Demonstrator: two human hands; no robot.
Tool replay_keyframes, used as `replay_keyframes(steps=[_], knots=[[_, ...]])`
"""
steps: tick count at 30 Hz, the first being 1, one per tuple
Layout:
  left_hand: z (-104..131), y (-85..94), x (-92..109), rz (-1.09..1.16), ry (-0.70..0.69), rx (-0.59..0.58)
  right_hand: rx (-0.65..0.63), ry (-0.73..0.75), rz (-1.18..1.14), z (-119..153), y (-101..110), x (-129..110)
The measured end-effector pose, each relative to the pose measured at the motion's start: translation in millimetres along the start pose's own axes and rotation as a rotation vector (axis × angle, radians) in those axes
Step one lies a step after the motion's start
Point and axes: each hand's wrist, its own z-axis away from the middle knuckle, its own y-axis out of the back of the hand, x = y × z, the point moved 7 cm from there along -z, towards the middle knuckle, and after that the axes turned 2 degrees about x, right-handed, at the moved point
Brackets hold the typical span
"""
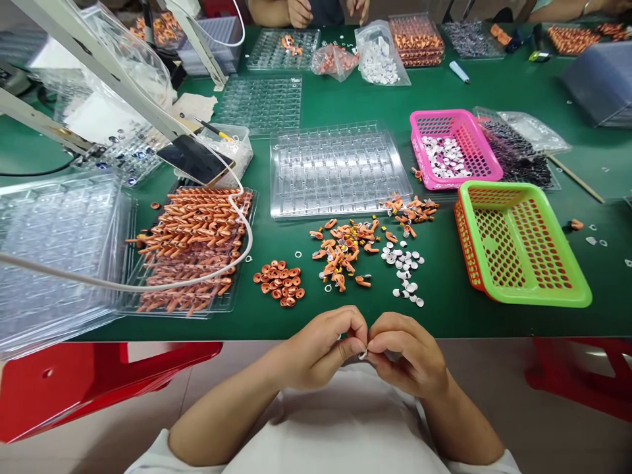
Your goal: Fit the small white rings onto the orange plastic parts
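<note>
Fingertips of my left hand (332, 345) and my right hand (409, 352) meet in a pinch at the table's front edge. Between them shows a small whitish part (363, 355), perhaps a ring; fingers cover most of it. Just beyond lie white round caps (405, 270), a heap of small orange parts with yellow and silvery bits (345, 250), and a cluster of orange cup-shaped discs (280, 283). A thin white ring (298, 254) rests on the green table (316, 316) near the discs.
Left are trays of orange stems (192, 243), stacked clear trays (54, 243) and a phone (196, 160). A white cable (123, 287) crosses there. An upturned-looking clear tray (338, 168) stands centrally. Pink (419, 145) and green (533, 299) baskets sit right. Another person's hands (299, 12) appear opposite.
</note>
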Motion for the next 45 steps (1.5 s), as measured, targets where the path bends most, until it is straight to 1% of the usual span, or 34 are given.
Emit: replay_keyframes(steps=[4, 8, 14, 17, 24, 29, 32, 35, 37, 40, 42, 43, 45], knots=[[0, -1.8, 3, -0.045, -0.062, -0.004, -0.011, 0.009, -0.007, 0, -1, 0], [1, -2.3, 4, -0.037, -0.119, 0.025, -0.006, 0.015, 0.003, 1, -2, -1], [4, -1.1, 6, -0.041, -0.191, 0.114, 0.003, 0.064, 0.057, 3, -5, -3], [5, 0.0, 7, -0.047, -0.224, 0.169, 0.012, 0.065, 0.077, 5, -5, -2], [11, 3.8, 2, -0.076, -0.212, 0.265, 0.051, 0.06, 0.156, 5, -4, -3], [13, 9.9, -2, -0.095, -0.212, 0.326, 0.136, 0.009, 0.223, 9, 6, 0], [12, 11.7, -4, -0.095, -0.187, 0.344, 0.197, -0.014, 0.211, 14, 14, 3], [8, 13.2, -4, -0.14, -0.14, 0.357, 0.222, -0.077, 0.118, 20, 18, 9], [4, 14.6, -5, -0.237, -0.074, 0.353, 0.231, -0.166, 0.002, 24, 19, 17], [-2, 15.1, -11, -0.441, 0.065, 0.288, 0.273, -0.324, -0.223, 29, 18, 29], [-4, 16.3, -14, -0.525, 0.124, 0.261, 0.318, -0.414, -0.364, 32, 16, 36], [-4, 17.4, -13, -0.53, 0.128, 0.269, 0.335, -0.454, -0.426, 33, 14, 40], [-5, 20.0, -6, -0.463, 0.085, 0.318, 0.349, -0.544, -0.532, 34, 9, 48]])
